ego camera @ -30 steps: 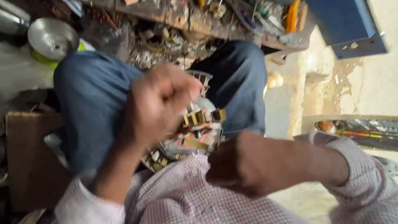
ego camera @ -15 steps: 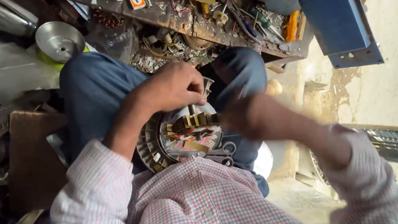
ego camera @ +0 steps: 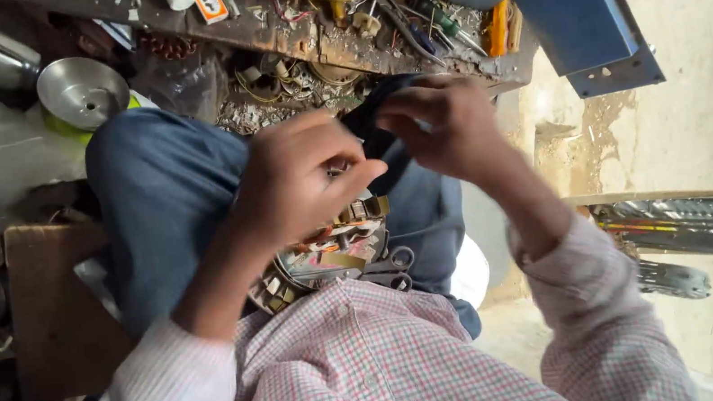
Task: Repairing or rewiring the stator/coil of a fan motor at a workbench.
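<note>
Crowding both hands (ego camera: 369, 154): cluttered bench (ego camera: 337, 40), blue box (ego camera: 578, 10).

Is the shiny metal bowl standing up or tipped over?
Tipped. The metal bowl lies on its side among the clutter, its open mouth turned toward the camera so the inside shows.

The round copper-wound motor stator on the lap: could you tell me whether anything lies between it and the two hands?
Nothing separate does. The left hand hangs over the stator, hiding its upper part; both it and the right hand grip a black strip.
</note>
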